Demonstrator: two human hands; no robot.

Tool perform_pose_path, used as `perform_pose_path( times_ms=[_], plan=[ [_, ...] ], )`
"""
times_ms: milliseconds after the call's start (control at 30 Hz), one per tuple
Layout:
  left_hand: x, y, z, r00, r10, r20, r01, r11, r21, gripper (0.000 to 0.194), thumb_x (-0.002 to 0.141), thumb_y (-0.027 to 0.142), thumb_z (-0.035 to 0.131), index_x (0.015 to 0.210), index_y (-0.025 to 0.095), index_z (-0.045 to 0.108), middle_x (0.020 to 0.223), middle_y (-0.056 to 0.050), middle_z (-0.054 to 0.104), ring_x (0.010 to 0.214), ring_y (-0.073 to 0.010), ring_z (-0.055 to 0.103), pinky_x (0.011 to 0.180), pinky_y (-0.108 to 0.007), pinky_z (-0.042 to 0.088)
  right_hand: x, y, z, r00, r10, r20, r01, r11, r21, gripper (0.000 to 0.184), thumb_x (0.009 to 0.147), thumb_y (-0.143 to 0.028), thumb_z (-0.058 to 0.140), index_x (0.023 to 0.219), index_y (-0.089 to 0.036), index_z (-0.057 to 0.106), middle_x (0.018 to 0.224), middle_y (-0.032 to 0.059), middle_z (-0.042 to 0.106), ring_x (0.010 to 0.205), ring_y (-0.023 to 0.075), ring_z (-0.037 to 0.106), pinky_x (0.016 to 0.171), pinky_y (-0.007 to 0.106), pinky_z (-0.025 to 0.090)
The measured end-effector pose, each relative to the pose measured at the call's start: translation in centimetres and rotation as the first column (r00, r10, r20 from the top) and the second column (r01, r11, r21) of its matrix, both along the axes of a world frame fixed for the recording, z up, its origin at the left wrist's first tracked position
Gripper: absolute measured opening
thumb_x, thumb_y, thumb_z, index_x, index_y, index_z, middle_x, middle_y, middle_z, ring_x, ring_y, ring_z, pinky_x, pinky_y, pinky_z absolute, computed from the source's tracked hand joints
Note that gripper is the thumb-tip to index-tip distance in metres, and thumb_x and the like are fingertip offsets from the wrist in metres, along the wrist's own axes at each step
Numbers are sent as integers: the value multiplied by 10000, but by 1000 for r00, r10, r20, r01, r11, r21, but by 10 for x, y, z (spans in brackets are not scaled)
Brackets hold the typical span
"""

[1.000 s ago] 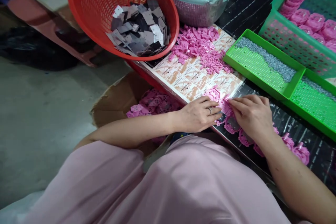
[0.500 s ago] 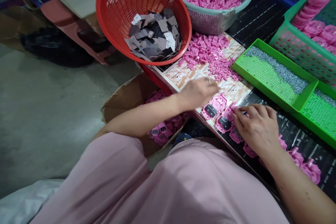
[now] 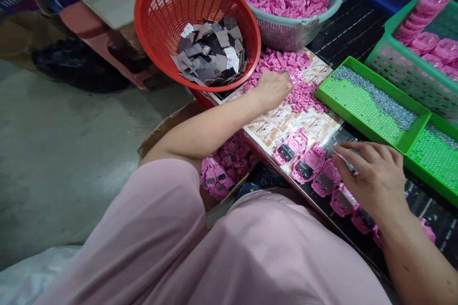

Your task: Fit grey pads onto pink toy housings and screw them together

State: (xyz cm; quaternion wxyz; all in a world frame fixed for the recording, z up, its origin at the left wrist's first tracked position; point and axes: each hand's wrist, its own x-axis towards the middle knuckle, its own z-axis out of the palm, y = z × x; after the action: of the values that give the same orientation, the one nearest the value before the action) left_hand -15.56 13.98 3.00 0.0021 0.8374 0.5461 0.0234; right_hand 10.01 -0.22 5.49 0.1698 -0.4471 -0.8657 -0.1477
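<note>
My left hand [image 3: 274, 89] is at the pile of small pink plastic pieces [image 3: 304, 97]. Its fingers are curled together with the tips hidden, so what they hold cannot be made out. My right hand [image 3: 375, 176] hovers over a row of pink plastic casings, thumb and fingers apart. The nearest casing [image 3: 325, 178] lies left of its thumb and has a grey plate in it. Toward the far end of the row, two more casings, one [image 3: 308, 164] beside the other [image 3: 290, 147], hold dark plates. My right hand and forearm hide part of the row.
A red basket [image 3: 161, 52] of grey plates stands at the table's left edge. Behind is a pale basket [image 3: 286, 33] of pink parts. Green trays [image 3: 368, 109] of small metal pieces and a green crate [image 3: 390, 62] stand right. Below, a cardboard box [image 3: 168, 128] holds pink casings.
My left hand has moved away from the casings to the pile of small pink pieces. My right hand has left the casing it touched, shifting right with its fingers opened.
</note>
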Motion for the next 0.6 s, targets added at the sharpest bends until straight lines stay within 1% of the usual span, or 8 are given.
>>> perform_pose_path(
  times_ms=[67, 133, 200, 267, 333, 400, 500, 600],
  plan=[
    [-3, 3, 0, 1000, -31, -7, 31, 999, 25, 309, 872, 69, 447, 1038, 135, 699, 984, -134, 629, 992, -276, 599, 838, -380, 427, 2, 1, 0, 1000, -2, -9, 3, 1000, 5, 126, 832, -283, 690, 952, -243, 693, 951, 9, 729, 888, 221, 621, 817, 388, 401],
    [-7, 3, 1, 998, -36, 52, 33, 998, 51, 320, 898, 94, 435, 1080, 139, 695, 1020, -138, 638, 990, -264, 609, 842, -377, 439, 4, 2, 0, 1000, 0, -17, 0, 1000, 9, 120, 830, -279, 691, 946, -247, 692, 947, 7, 730, 888, 227, 628, 804, 390, 409],
    [-11, -3, 4, 984, -15, 178, 3, 997, 73, 327, 925, 135, 435, 1141, 140, 681, 1091, -144, 643, 1006, -262, 619, 855, -384, 452, 5, 3, -1, 999, 8, -32, -8, 1000, 3, 115, 831, -268, 688, 943, -247, 691, 943, 9, 729, 887, 233, 634, 799, 398, 421],
    [-11, -15, 7, 930, -23, 367, -1, 998, 63, 318, 921, 162, 476, 1166, 140, 678, 1124, -129, 661, 1031, -252, 627, 892, -386, 460, 3, 4, 0, 997, 24, -68, -25, 999, -27, 133, 835, -249, 681, 967, -239, 687, 959, 19, 727, 882, 231, 641, 797, 405, 446],
    [-7, -33, 10, 808, -60, 587, 99, 994, -35, 297, 895, 177, 536, 1144, 147, 694, 1088, -91, 699, 1003, -213, 649, 912, -358, 474, -3, 4, 2, 988, 40, -150, -53, 995, -84, 212, 844, -232, 666, 1056, -224, 671, 1032, 52, 715, 909, 225, 651, 806, 400, 491],
    [0, -55, 10, 636, -42, 770, 286, 940, -185, 276, 871, 192, 580, 1112, 160, 710, 1020, -53, 730, 915, -166, 678, 870, -307, 502, -11, 5, 4, 968, 38, -248, -75, 987, -144, 340, 862, -227, 643, 1201, -208, 616, 1154, 98, 681, 994, 224, 658, 833, 381, 534],
    [14, -82, 7, 429, 121, 895, 478, 810, -339, 255, 852, 185, 603, 1079, 168, 717, 893, -20, 744, 794, -129, 691, 773, -249, 522, -25, 5, 7, 954, 65, -292, -121, 977, -176, 408, 902, -219, 591, 1306, -190, 546, 1199, 114, 676, 1008, 200, 686, 812, 312, 571],
    [22, -95, 1, 267, 317, 910, 562, 715, -415, 254, 842, 166, 620, 1090, 152, 671, 782, -7, 720, 697, -112, 682, 655, -213, 505, -34, 5, 9, 956, 116, -269, -148, 984, -100, 267, 911, -189, 577, 1173, -187, 628, 1019, 60, 746, 840, 159, 724, 706, 245, 576]
  ],
)
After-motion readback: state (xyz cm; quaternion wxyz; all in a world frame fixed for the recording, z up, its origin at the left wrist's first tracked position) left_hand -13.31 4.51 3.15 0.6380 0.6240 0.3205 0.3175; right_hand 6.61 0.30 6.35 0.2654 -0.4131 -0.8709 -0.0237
